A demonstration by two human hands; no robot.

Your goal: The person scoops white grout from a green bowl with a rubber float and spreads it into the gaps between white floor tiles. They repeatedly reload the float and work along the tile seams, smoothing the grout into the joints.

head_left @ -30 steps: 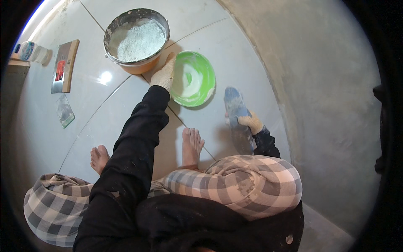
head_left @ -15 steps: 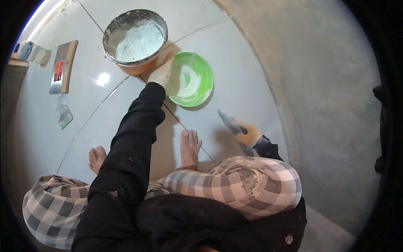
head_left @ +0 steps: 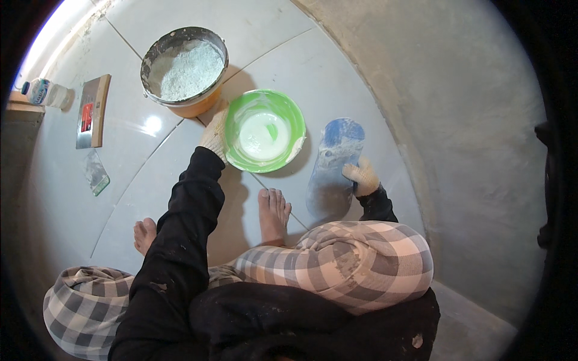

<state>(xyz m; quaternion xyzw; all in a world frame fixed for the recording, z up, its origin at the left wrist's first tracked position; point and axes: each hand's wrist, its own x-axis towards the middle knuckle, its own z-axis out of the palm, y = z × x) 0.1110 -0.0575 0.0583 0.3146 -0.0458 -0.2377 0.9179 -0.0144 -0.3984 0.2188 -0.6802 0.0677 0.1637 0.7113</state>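
Observation:
My left hand [head_left: 215, 135], in a pale knit glove, grips the left side of a green bowl [head_left: 295, 120]. White paste coats the bowl's inside and pools at its bottom. Some of my left fingers are hidden behind the rim. To the right of the bowl, my gloved right hand [head_left: 362, 177] is closed on the edge of a blue flip-flop sole [head_left: 335, 162], smeared with whitish residue. The sole's broad face is turned up, apart from the bowl.
A bucket [head_left: 193, 109] of white powder stands beyond the bowl. At left lie a wide wood-edged blade [head_left: 91, 114], a phone-like clear slab [head_left: 96, 173] and a plastic bottle [head_left: 51, 94]. A grey wall [head_left: 457, 132] rises at right; my bare feet [head_left: 274, 216] rest on the tiles.
My left hand has drawn the bowl slightly nearer and tilted it less. In my right hand the sole has turned from edge-on to broad face up.

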